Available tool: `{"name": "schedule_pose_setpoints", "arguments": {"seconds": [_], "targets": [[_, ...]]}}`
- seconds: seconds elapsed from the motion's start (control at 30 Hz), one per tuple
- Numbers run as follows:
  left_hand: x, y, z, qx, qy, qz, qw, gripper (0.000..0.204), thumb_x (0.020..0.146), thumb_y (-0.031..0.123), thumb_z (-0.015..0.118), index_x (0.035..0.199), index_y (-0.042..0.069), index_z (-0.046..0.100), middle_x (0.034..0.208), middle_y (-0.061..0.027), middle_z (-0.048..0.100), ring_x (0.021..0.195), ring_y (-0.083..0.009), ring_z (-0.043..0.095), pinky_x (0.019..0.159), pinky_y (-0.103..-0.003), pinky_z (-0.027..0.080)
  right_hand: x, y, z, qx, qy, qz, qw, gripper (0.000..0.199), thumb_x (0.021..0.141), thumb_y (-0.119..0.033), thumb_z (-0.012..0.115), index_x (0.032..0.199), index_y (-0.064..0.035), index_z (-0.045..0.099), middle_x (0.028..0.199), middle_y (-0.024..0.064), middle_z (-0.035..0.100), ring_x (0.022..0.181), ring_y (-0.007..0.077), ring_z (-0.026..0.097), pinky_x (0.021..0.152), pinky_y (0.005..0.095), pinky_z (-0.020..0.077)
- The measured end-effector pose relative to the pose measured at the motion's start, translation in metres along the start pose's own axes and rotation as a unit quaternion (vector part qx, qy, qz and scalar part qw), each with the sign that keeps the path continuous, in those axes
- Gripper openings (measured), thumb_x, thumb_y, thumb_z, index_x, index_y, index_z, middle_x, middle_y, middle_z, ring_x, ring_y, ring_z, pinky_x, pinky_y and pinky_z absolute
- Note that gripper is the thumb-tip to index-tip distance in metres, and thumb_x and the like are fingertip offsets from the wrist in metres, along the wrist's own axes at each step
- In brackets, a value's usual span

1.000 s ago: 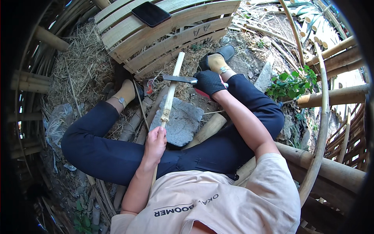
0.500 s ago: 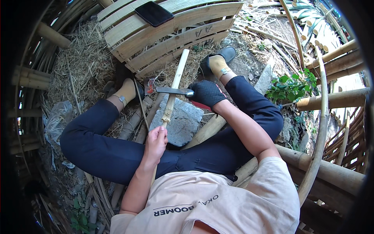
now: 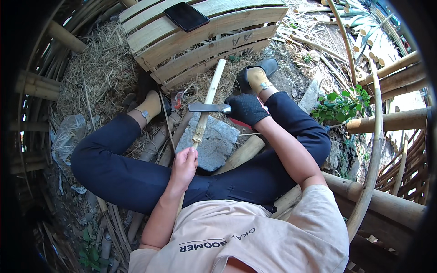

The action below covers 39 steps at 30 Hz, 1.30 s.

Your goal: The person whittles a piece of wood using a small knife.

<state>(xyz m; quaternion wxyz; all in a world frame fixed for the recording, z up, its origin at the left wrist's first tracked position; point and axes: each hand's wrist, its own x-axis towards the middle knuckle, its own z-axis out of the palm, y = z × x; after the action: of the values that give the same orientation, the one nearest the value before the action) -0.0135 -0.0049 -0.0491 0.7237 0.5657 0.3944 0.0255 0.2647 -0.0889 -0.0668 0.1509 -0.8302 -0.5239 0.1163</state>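
Note:
My left hand (image 3: 184,164), bare, is closed around the thin lower part of a pale bamboo stick (image 3: 213,85). The stick slants up and away from me over a rough grey stone block (image 3: 219,143). Just above my fingers its surface is ragged and notched, and its far part is wide and smooth. My right hand (image 3: 248,110), in a black glove, grips a knife (image 3: 200,108) by its handle, which the fingers mostly hide. The blade points left and lies across the stick above the stone; whether it bites into the wood I cannot tell.
A slatted wooden crate (image 3: 209,48) stands ahead with a dark phone (image 3: 186,16) on top. Bamboo poles (image 3: 243,152) lie under my legs. Dry straw (image 3: 98,77) and a clear plastic bag (image 3: 69,139) are at left, a leafy plant (image 3: 339,104) at right.
My right hand and the knife have shifted slightly to the right, and the blade shows a little more of its flat side. My left hand keeps its hold on the bamboo stick.

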Motion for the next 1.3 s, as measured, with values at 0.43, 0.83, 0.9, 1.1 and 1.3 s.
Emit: {"name": "schedule_pose_setpoints", "arguments": {"seconds": [0.43, 0.83, 0.9, 1.1, 1.3], "targets": [[0.0, 0.002, -0.002, -0.02, -0.002, -0.02, 1.0, 0.03, 0.108, 0.031, 0.042, 0.084, 0.013, 0.047, 0.058, 0.0097, 0.034, 0.044, 0.0, 0.027, 0.038, -0.02, 0.02, 0.015, 0.015, 0.003, 0.046, 0.001, 0.062, 0.997, 0.022, 0.082, -0.035, 0.068, 0.09, -0.0146, 0.074, 0.083, 0.0143, 0.072, 0.082, 0.0352, 0.071, 0.076, 0.0468, 0.0556], [0.01, -0.019, -0.003, 0.097, 0.015, 0.028, 0.995, 0.033, 0.108, 0.034, 0.042, 0.083, 0.013, 0.047, 0.059, 0.0098, 0.035, 0.044, -0.0003, 0.028, 0.039, -0.02, 0.021, 0.02, 0.036, 0.002, -0.021, 0.022, 0.072, 0.997, 0.016, 0.081, -0.025, 0.064, 0.089, -0.0154, 0.074, 0.082, 0.0134, 0.072, 0.079, 0.0337, 0.071, 0.073, 0.0457, 0.0564], [0.006, -0.01, -0.001, 0.066, 0.008, 0.019, 0.998, 0.033, 0.108, 0.034, 0.042, 0.083, 0.013, 0.047, 0.059, 0.0097, 0.035, 0.044, -0.0003, 0.028, 0.039, -0.02, 0.02, 0.013, 0.023, -0.001, 0.0, 0.044, 0.07, 0.997, 0.016, 0.082, -0.024, 0.063, 0.09, -0.0166, 0.074, 0.083, 0.0129, 0.073, 0.08, 0.0331, 0.071, 0.073, 0.0454, 0.0564], [-0.002, 0.0, 0.002, 0.059, 0.01, 0.014, 0.998, 0.036, 0.108, 0.031, 0.043, 0.08, 0.01, 0.05, 0.059, 0.0077, 0.037, 0.047, -0.002, 0.031, 0.042, -0.023, 0.024, 0.016, 0.018, -0.003, -0.028, -0.015, -0.007, 0.999, 0.017, 0.083, -0.029, 0.066, 0.089, -0.0153, 0.074, 0.084, 0.0143, 0.072, 0.082, 0.034, 0.071, 0.075, 0.0453, 0.0562], [0.002, -0.004, 0.002, 0.082, 0.016, 0.006, 0.996, 0.038, 0.108, 0.028, 0.043, 0.076, 0.008, 0.051, 0.058, 0.0065, 0.039, 0.051, -0.003, 0.033, 0.045, -0.025, 0.026, 0.021, 0.047, -0.004, -0.03, 0.045, 0.073, 0.996, 0.018, 0.084, -0.031, 0.066, 0.093, -0.0176, 0.075, 0.081, 0.0142, 0.072, 0.08, 0.0342, 0.071, 0.074, 0.046, 0.0551]]}}
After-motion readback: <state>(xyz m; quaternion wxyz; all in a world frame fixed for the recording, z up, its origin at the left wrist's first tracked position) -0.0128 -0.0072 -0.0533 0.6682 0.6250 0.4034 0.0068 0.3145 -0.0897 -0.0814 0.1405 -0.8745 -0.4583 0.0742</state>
